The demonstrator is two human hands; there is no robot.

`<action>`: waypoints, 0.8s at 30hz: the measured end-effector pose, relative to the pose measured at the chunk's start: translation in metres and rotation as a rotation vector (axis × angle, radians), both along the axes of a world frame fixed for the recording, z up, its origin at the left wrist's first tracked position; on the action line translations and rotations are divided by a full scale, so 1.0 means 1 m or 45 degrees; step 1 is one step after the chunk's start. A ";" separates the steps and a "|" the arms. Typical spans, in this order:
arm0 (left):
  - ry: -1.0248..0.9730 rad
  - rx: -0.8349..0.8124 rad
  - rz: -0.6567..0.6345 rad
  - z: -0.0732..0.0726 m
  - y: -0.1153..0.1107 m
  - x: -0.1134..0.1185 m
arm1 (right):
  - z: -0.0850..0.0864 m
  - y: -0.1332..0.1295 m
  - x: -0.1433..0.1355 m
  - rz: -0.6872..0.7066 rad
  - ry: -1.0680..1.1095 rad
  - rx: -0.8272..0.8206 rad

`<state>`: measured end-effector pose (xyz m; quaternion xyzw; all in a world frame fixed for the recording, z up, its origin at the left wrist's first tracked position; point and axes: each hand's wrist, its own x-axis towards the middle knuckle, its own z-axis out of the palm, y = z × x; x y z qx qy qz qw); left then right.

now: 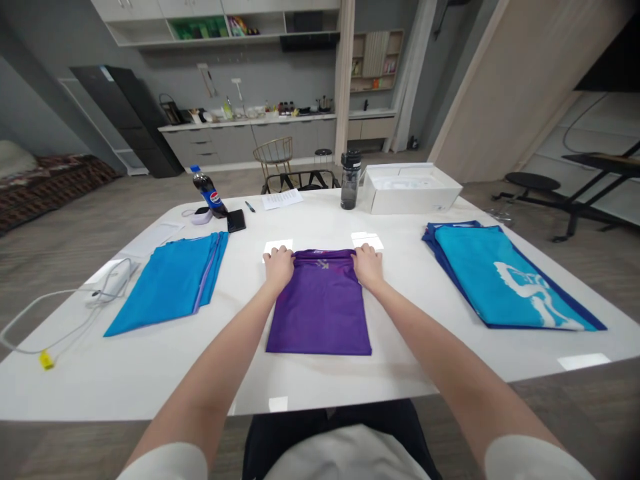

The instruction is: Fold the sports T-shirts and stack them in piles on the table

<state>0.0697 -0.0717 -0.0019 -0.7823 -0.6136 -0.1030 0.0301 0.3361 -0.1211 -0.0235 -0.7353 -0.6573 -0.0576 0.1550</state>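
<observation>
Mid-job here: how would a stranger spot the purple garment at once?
Find the white table, then its middle, between the left blue pile and right blue pile. The folded purple garment lies there, left hand and right hand at its far corners. Unlike either pile, its top is deep purple.

Purple garment (320,307) in both hands (280,268) (368,267)

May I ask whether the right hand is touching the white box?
No, the right hand touches a corner of the purple garment, apart from the white box.

Even indoor light, squarish glare patches (583,361) on the white table (325,377); edges stretched, right corners darkened
</observation>
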 end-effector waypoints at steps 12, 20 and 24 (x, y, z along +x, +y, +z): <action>-0.409 0.014 -0.574 0.068 -0.091 0.074 | 0.036 -0.189 0.087 -0.194 0.293 0.638; -0.683 -0.033 -0.949 0.092 -0.142 0.190 | 0.067 -0.287 0.176 -0.383 0.272 0.978; -1.017 -0.057 -1.060 0.125 -0.165 0.250 | 0.117 -0.309 0.234 -0.490 0.088 1.088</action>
